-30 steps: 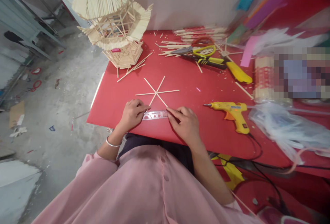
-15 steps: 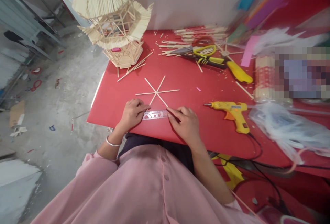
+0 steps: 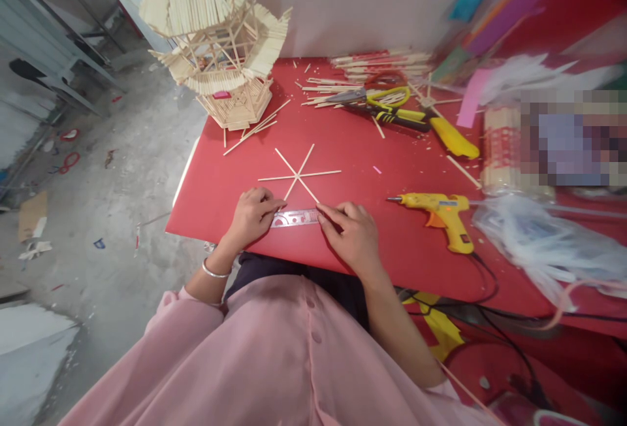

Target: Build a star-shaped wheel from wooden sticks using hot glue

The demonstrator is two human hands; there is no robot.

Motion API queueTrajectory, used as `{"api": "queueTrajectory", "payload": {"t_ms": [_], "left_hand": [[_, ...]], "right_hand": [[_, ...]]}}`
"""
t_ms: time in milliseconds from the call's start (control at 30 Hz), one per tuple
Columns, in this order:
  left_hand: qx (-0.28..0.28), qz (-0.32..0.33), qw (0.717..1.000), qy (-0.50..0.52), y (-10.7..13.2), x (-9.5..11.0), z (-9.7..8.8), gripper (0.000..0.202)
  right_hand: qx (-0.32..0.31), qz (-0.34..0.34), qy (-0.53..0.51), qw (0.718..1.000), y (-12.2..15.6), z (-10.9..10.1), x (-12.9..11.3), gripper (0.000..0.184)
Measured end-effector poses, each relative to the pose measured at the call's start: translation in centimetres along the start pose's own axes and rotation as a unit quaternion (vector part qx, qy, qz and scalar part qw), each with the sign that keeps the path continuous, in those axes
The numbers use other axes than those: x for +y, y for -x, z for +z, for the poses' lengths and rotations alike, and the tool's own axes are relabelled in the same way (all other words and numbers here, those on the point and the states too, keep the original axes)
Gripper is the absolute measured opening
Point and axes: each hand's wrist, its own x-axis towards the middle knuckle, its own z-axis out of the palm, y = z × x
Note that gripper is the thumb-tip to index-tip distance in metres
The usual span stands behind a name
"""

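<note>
Three thin wooden sticks cross at their middles in a six-armed star, lying flat on the red tabletop. Just below its two near arms lies a clear ruler with reddish markings. My left hand is closed on the ruler's left end, its index fingertip touching the tip of the lower-left arm. At the opposite end, my right hand grips the ruler between thumb and fingers, with a fingertip at the tip of the lower-right arm. The fingers partly cover both ruler ends.
A stick-built pagoda model stands at the table's back left. Scissors, a yellow-handled cutter and loose sticks lie behind. To the right are a yellow glue gun, a plastic bag and bundled sticks.
</note>
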Motion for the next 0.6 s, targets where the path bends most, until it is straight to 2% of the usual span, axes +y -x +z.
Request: {"api": "queueTrajectory", "payload": {"t_ms": [600], "left_hand": [[-0.002, -0.002, 1.0, 0.001, 0.04, -0.04, 0.02, 0.031]], "right_hand": [[0.003, -0.001, 0.003, 1.0, 0.0, 0.14, 0.02, 0.035]]}}
